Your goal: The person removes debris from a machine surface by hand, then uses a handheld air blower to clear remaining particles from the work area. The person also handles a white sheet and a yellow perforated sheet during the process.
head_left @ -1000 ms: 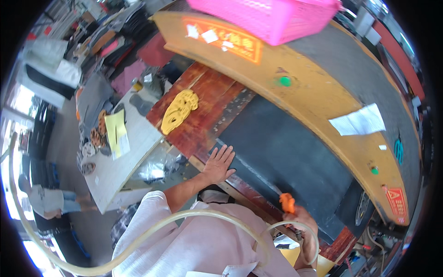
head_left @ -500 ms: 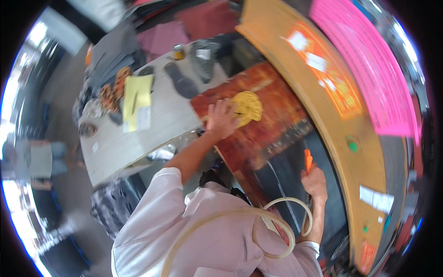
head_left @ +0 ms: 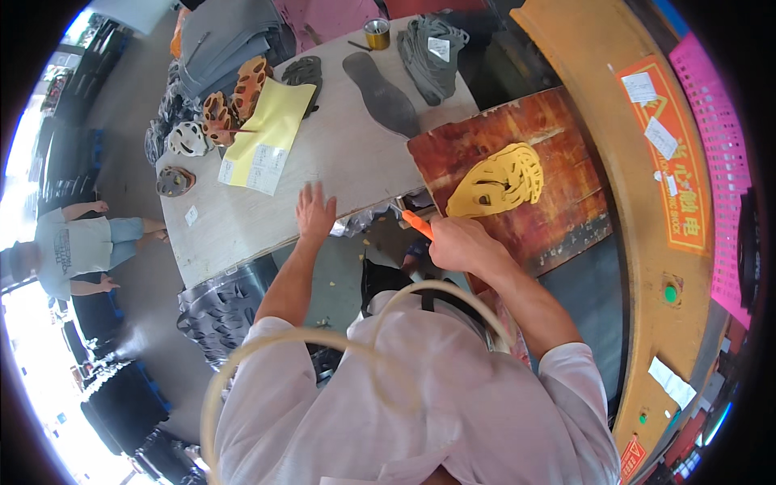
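Observation:
My left hand (head_left: 315,213) is open, its fingers spread at the near edge of the pale table (head_left: 339,162). In my right hand (head_left: 466,245) is an orange tool (head_left: 418,225) with a thin metal tip, which looks like an air blow gun; its tip points left, past the gap beside the table. A flat yellow cut-out piece (head_left: 503,179), with holes and slits like a shoe upper, lies on the worn red-brown board (head_left: 453,145) just beyond my right hand. A pale hose (head_left: 347,343) loops across my front; where it ends is hidden.
On the table lie a dark sole-shaped piece (head_left: 378,93), a stack of grey cut-outs (head_left: 432,61), a gold tin (head_left: 377,34), yellow paper (head_left: 279,125) and brown perforated pieces (head_left: 249,85). An orange-yellow machine beam (head_left: 594,89) borders the right. Another person (head_left: 77,246) stands far left.
My left hand has left the yellow piece and moved left to the table edge. My right hand has come forward and left with the orange tool, near the board. The view has shifted.

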